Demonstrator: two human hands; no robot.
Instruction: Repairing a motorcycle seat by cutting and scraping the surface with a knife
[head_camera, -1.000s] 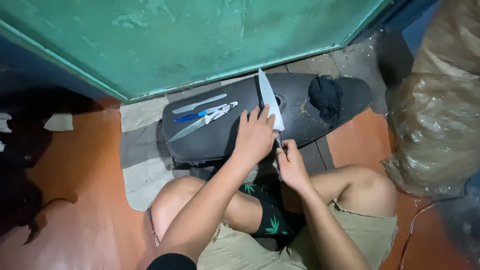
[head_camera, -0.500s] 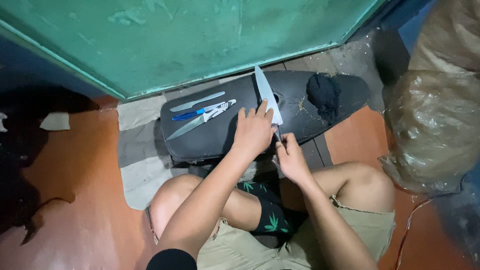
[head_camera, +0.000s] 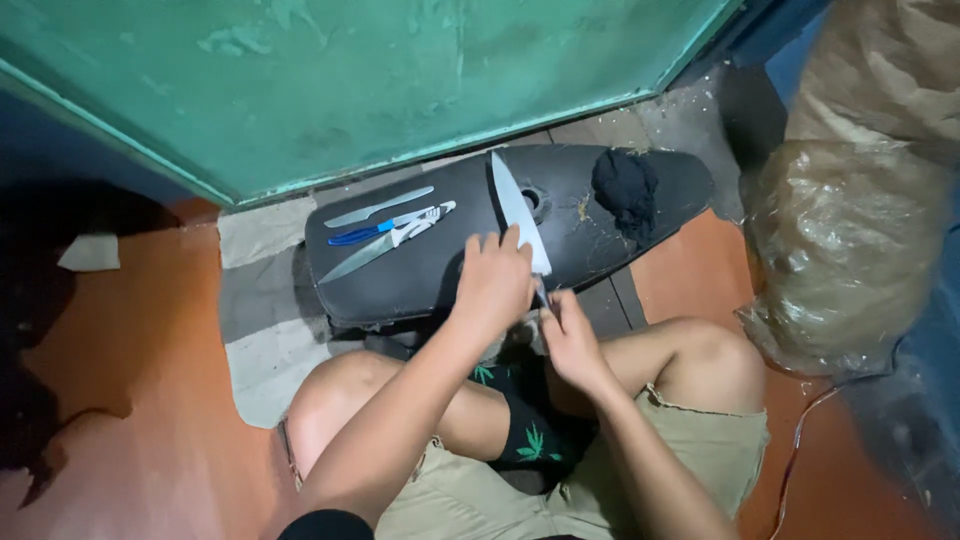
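1. Head view, centre of the frame: your left hand (head_camera: 492, 285) lies palm down with its fingers spread flat, pressing the broad, pale steel blade of a large kitchen knife (head_camera: 518, 212) against the black, elongated, smooth slab (head_camera: 440, 270) that lies across the floor in front of your knees.
2. Just right of that, your right hand (head_camera: 570, 335) is curled shut around the knife's handle at the slab's near edge; the handle itself is mostly hidden in your fist.
3. The blade points away from you towards the top of the frame, its tip near a small round hole (head_camera: 531, 199) in the slab.
4. Left of centre on the slab lie a plain grey table knife (head_camera: 378, 207), a blue-handled knife (head_camera: 375, 229) and a white-handled knife (head_camera: 388, 243), close together and well apart from your hands.
5. Towards the right end of the slab sits a crumpled black cloth (head_camera: 625, 190).
6. At the right edge stands a bulging bag of clear plastic (head_camera: 845, 250); across the top runs a green painted wall (head_camera: 400, 80).
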